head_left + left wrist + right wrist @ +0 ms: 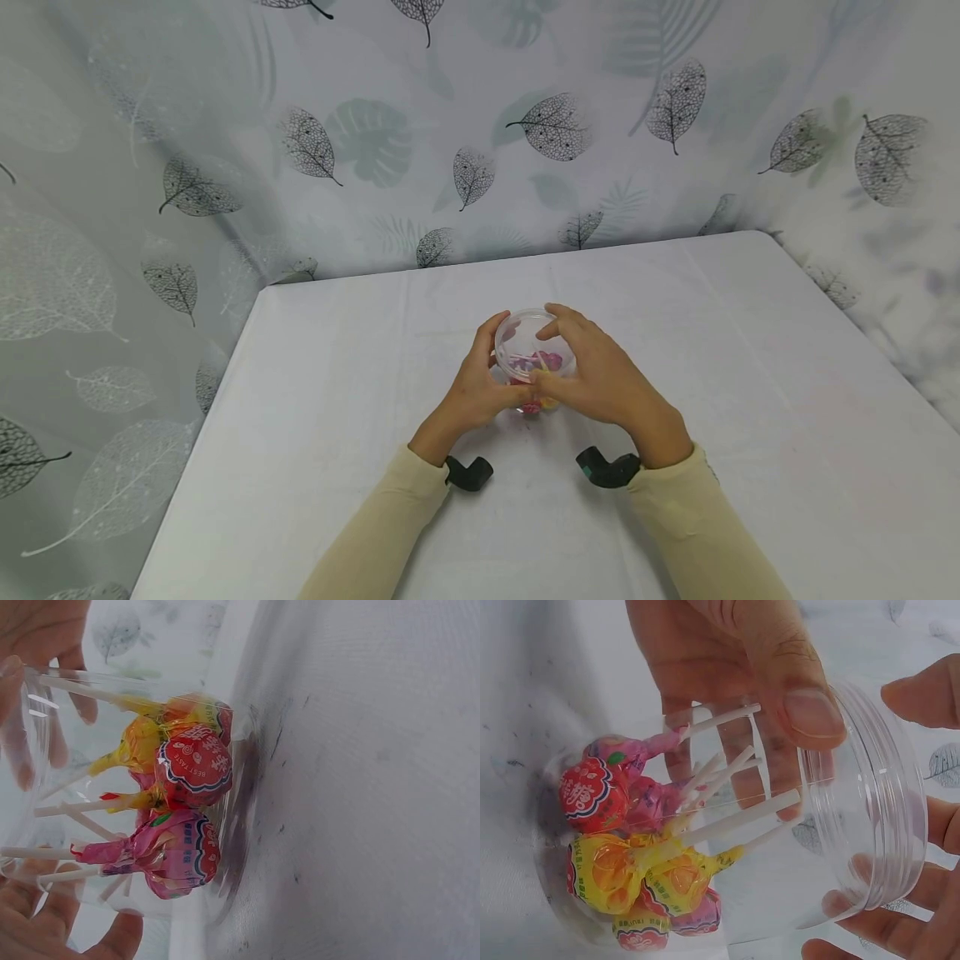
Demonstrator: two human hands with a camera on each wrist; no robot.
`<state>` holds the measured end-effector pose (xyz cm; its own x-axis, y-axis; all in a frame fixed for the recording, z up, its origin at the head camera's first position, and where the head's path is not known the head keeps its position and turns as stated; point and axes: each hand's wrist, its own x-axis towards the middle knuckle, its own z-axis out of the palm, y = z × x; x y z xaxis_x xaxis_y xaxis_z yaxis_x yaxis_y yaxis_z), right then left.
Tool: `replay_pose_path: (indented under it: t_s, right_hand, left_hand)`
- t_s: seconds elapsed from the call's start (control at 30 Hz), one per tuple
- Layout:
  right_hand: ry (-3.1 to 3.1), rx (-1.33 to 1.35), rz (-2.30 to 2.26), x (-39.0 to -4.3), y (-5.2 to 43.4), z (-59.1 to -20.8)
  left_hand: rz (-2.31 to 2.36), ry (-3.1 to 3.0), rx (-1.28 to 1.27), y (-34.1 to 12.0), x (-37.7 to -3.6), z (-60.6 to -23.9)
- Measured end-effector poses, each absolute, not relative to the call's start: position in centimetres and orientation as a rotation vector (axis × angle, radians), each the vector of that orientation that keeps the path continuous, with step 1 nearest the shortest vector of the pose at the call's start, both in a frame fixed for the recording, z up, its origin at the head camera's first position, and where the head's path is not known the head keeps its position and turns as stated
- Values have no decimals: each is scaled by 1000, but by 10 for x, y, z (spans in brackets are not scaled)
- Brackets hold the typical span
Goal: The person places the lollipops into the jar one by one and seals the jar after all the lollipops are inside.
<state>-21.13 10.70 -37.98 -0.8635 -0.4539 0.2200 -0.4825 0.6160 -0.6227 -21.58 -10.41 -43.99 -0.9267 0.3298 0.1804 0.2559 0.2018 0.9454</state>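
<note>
A clear plastic jar (528,346) stands on the white cloth, and wrapped lollipops (536,362) lie in it, heads down. Their wrappers are red, pink and yellow, with white sticks (739,817) slanting up towards the jar's mouth. My left hand (476,379) holds the jar's side, its thumb across the front and fingers partly hidden behind. My right hand (600,371) curls round the jar's upper part from the right. At the ridged clear top (877,787), its fingers reach round the rim in the right wrist view.
The white tablecloth (337,367) covers the table under both forearms. Leaf-patterned fabric (480,125) hangs along the back and sides. A dark curved piece (468,473) sits at the left wrist, and a similar dark piece (607,468) at the right one.
</note>
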Motion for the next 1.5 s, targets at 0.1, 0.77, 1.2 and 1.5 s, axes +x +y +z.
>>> replay_pose_path:
  t_s: [0.1,0.77,1.2,1.5]
  right_hand:
    - [-2764,802,1071,-211,107,-380]
    - [-2738,832,1061,-211,109,-379]
    - [-2760,811,1075,-211,109,-379]
    - [-2764,845,1066,-211,108,-379]
  left_hand:
    - [1862,2381,581,-104,-215,-440]
    - [1851,2391,568,-104,-215,-440]
    - [1850,2392,560,-103,-215,-439]
    - [1853,2387,562,-104,-214,-439]
